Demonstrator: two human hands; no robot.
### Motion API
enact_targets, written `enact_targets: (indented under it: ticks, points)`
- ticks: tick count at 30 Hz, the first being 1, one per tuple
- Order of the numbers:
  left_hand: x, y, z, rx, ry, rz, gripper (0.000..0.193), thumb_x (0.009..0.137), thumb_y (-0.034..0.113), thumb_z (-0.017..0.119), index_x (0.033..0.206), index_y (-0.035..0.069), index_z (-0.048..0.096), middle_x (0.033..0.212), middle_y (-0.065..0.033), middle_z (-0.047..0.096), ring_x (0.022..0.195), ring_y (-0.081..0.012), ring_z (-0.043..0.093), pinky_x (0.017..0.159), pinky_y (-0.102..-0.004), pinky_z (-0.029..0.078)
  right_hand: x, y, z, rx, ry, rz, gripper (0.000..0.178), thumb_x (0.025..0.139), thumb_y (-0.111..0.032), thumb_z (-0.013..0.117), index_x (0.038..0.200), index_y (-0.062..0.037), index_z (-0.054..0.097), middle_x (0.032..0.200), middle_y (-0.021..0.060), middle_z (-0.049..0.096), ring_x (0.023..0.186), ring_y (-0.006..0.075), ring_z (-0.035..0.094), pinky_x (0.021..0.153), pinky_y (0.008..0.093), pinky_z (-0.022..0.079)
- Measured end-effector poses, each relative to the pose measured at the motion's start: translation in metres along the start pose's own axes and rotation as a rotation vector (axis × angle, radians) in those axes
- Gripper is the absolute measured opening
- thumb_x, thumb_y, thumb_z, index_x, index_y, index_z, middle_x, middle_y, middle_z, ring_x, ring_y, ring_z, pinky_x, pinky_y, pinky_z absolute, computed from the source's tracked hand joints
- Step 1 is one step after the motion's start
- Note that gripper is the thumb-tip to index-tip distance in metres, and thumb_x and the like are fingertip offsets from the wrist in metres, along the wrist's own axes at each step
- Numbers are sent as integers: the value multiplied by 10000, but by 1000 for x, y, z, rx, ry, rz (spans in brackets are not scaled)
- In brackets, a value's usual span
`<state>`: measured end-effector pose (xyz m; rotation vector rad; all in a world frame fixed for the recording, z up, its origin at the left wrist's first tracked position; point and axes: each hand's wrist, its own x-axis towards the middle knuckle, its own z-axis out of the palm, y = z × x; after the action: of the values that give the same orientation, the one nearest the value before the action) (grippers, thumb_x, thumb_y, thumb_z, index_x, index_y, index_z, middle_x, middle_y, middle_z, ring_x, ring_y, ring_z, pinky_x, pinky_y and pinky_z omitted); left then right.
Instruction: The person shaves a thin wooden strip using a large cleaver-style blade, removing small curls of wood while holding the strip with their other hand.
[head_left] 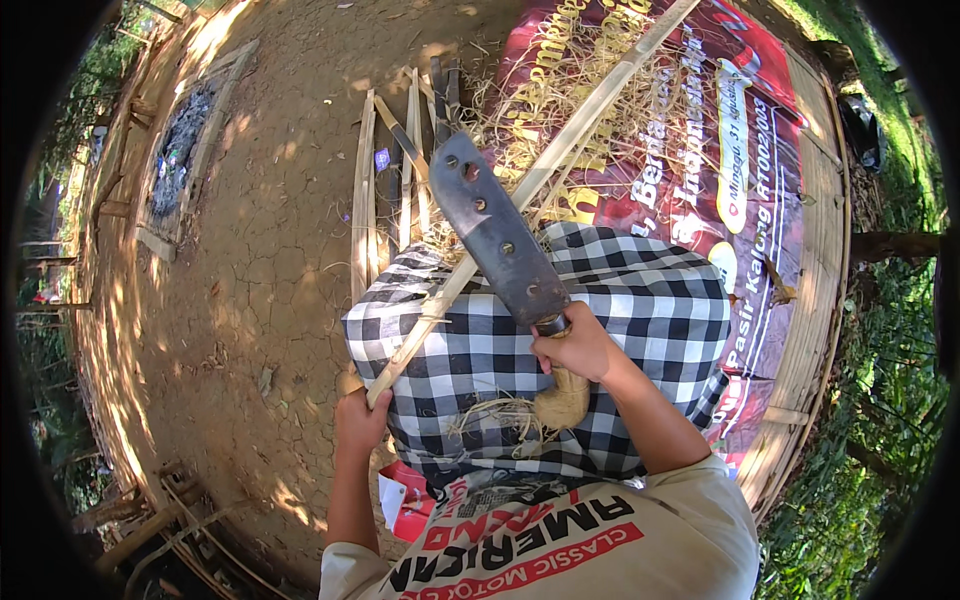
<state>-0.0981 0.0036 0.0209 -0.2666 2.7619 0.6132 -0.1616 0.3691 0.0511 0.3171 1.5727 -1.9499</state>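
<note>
**Over a checked lap cloth, a broad machete crosses a pale bamboo strip**

Both hands are closed. The right hand (577, 345) is wrapped around the machete (497, 232) at the upper part of its curved wooden handle (563, 400), just below the blade; the handle's bent butt sticks out below the fist. From there the dark, broad blade, pierced by several holes, slants away up and to the left. The left hand (360, 417) pinches the near end of the bamboo strip (575, 130), thumb along its top. The strip runs from that grip diagonally up and to the right, passing beneath the blade, which hides a short stretch of it; whether the two touch, I cannot tell.

Under both lies the black-and-white checked cloth (650, 330), with a small tuft of fibres (490, 413) beside the handle's butt. Beyond the cloth, curly shavings (500, 110) are strewn over a maroon printed banner (625, 215), and the far part of the strip crosses above them. More split slats (365, 190) lie on the cracked earth (270, 350) past the cloth's left side, partly covered by it. Farther left is an ash bed (180, 150) in a rectangular frame; bamboo slatting (815, 230) edges the banner's right.
</note>
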Motion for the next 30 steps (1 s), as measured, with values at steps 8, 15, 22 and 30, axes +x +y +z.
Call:
enact_targets:
  ticks: [8,15,22,30]
  points:
    - [-1,5,-4,-41,12,42,499,815,438,671,732,-50,608,657,-267,585,662,-454,604,573,-481,460,-3,4,-2,-134,-60,42,110,735,-8,642,806,34,568,661,58,578,524,125,580,487,278,471]
    - [-1,7,3,-13,32,3,485,812,428,671,728,-46,614,655,-258,591,665,-449,609,576,-476,465,-2,10,15,-61,8,70,95,728,32,630,796,21,564,655,58,581,539,134,589,515,280,477]
    - [-4,2,5,-12,29,17,467,808,414,678,727,-41,612,648,-258,584,650,-447,605,564,-474,461,2,-3,4,-143,-64,9,115,721,-12,633,810,35,579,630,64,585,520,137,589,489,285,473]
    - [2,1,1,4,49,73,441,802,385,690,712,-35,591,622,-246,565,636,-451,591,554,-474,453,-1,11,23,-60,-171,171,108,729,59,620,789,20,539,656,66,573,527,144,576,512,293,471]
